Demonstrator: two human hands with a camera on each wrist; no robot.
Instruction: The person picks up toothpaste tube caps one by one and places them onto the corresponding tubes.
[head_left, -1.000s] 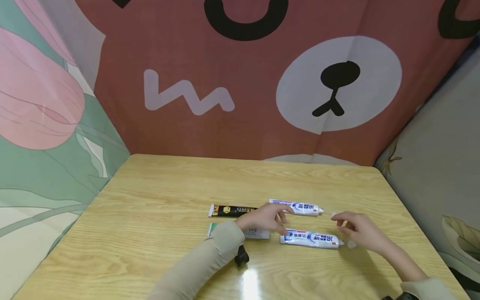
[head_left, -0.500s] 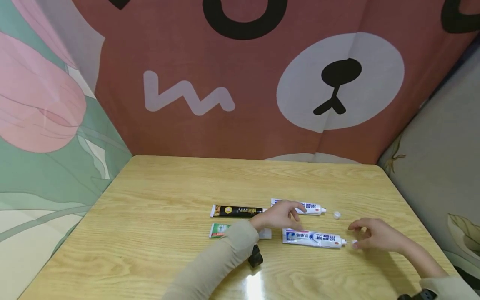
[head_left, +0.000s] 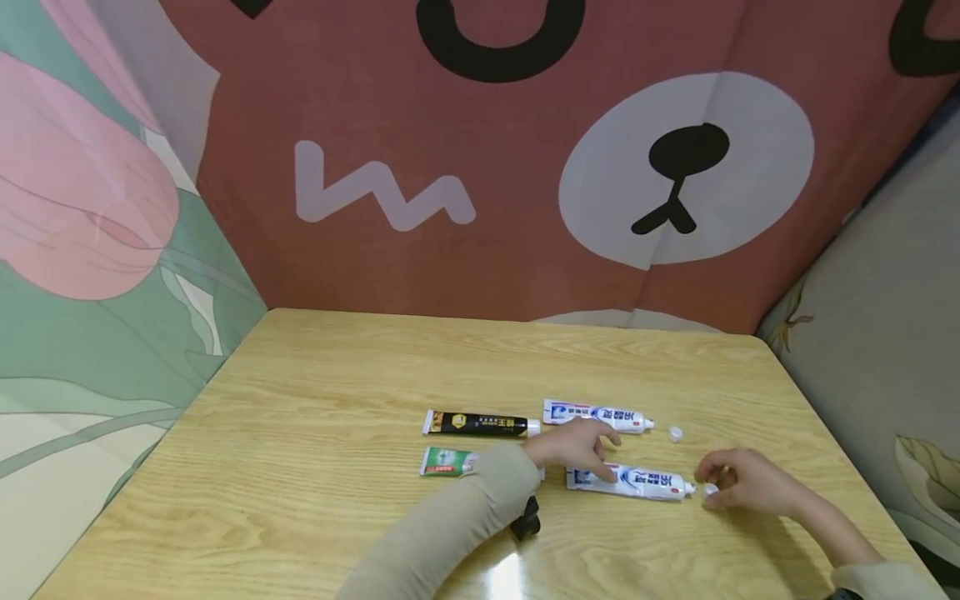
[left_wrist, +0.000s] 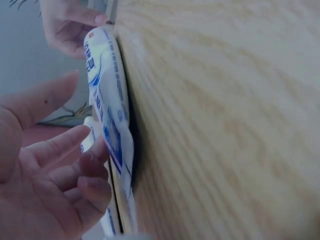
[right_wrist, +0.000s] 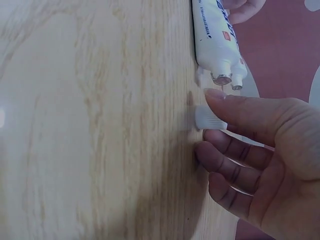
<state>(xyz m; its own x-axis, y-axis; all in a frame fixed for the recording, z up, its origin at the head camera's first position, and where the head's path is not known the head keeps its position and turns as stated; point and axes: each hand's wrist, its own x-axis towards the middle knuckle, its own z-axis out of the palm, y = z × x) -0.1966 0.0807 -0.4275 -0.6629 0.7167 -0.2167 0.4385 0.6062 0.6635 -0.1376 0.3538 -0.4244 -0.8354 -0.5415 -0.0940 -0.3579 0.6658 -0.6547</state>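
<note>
The left hand [head_left: 573, 444], fingers loosely parted, is beside a glossy tube [head_left: 637, 483] with blue Chinese characters; the right hand [head_left: 759, 482] curls round a ridged white cap [right_wrist: 209, 118] on the wood-grained desk [head_left: 330, 375].

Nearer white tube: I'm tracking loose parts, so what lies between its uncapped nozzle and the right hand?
A white cap lies there, apart from the nozzle and close in by the right hand, as the head view shows.

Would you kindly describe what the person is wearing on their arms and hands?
The left hand and right hand wear no gloves. The left sleeve and right sleeve are plain beige. A small black device shows beside the left sleeve, a black piece by the right.
</note>
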